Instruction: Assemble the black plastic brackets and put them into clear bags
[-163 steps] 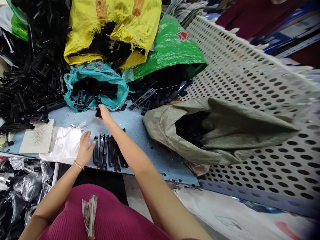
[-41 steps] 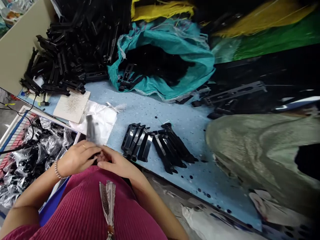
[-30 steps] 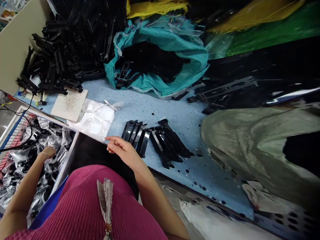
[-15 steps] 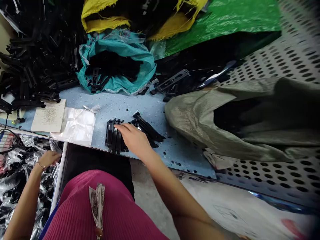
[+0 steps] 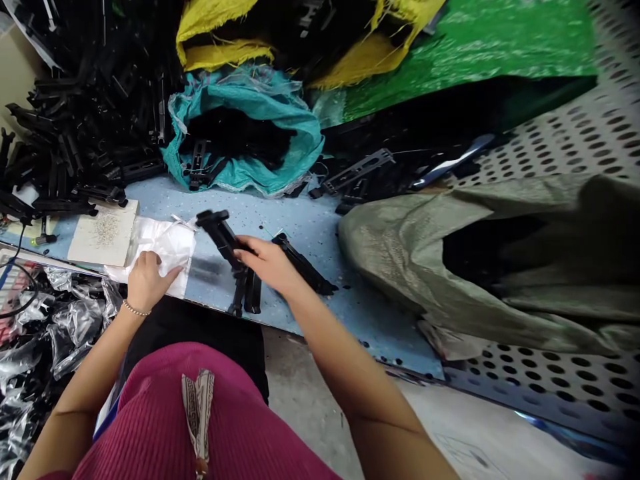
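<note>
My right hand (image 5: 267,263) grips a long black plastic part (image 5: 219,233) near its lower end and holds it tilted above the blue work surface. Beneath that hand, a couple more black parts (image 5: 253,291) lie side by side near the table's front edge. Just right of it rests a small pile of similar black parts (image 5: 305,267). My left hand (image 5: 147,283) is over a stack of clear plastic bags (image 5: 175,250), its thumb spread away from the fingers. The fingertips touch the top bag or hover close to it; I cannot tell which.
Left of the bags lies a cream-coloured pad (image 5: 104,233). Behind stand a teal sack (image 5: 300,140) of black parts and a big heap of black parts (image 5: 65,133). A grey-green sack (image 5: 390,247) lies open on the right. Bagged parts (image 5: 75,327) fill a container at lower left.
My right hand has picked up one black part from the row and raised it leftward. My left hand has come up from the container of bagged parts to the plastic bags.
</note>
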### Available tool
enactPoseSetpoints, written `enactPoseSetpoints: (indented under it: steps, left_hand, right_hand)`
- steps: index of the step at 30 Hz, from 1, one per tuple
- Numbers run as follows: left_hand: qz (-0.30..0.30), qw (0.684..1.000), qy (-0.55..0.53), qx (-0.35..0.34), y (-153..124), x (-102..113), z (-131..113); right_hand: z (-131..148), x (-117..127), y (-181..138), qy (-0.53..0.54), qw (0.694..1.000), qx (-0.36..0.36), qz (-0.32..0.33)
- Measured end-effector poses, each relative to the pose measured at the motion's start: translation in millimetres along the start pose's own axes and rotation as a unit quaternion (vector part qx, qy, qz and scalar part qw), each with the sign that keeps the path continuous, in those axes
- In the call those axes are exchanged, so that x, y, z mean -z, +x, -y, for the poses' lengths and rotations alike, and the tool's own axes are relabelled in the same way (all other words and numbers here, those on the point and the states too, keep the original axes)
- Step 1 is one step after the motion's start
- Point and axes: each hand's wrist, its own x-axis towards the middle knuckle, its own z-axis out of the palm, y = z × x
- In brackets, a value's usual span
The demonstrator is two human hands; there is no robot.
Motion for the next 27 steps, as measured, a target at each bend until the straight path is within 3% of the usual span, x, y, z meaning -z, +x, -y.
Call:
enactPoseSetpoints:
  steps: [2, 5, 9, 12, 16, 18, 21, 24, 27]
  left_hand:
    - [0.016, 1.0, -0.011, -0.012, -1.4, 3.2, -0.5]
    - [0.04, 0.988, -0.144, 0.036, 4.6, 5.5, 1.7]
    - [0.039, 0.917, -0.36, 0.171, 13.0, 7.7, 9.8]
    - [0.022, 0.883, -0.425, 0.198, 13.0, 6.2, 9.5]
    - [-0.029, 0.858, -0.468, 0.209, 10.0, 5.4, 7.6]
    - [-0.024, 0.848, -0.486, 0.21, 9.2, 6.9, 7.9]
    - [0.01, 0.857, -0.478, 0.194, 9.3, 7.2, 5.7]
    - [0.008, 0.88, -0.444, 0.168, 11.9, 5.5, 1.5]
    - [-0.016, 0.867, -0.47, 0.165, 16.8, 9.5, 3.9]
  right_hand:
    - [0.4, -28.2, -4.2, 0.18, 0.981, -0.072, 0.006]
    - [4.7, -66.7, -2.5, 0.348, 0.928, -0.133, 0.016]
    - [13.3, -95.7, 4.8, 0.456, 0.869, -0.18, 0.07]
    - [16.2, -111.6, 12.5, 0.504, 0.831, -0.208, 0.108]
    - [12.9, -124.2, 20.4, 0.526, 0.819, -0.217, 0.071]
    - [10.5, -124.5, 20.6, 0.54, 0.809, -0.224, 0.063]
    - [7.8, -123.9, 18.7, 0.559, 0.792, -0.237, 0.068]
    - [3.7, -126.4, 19.0, 0.558, 0.792, -0.237, 0.076]
    - [-2.7, -124.7, 20.8, 0.552, 0.799, -0.232, 0.05]
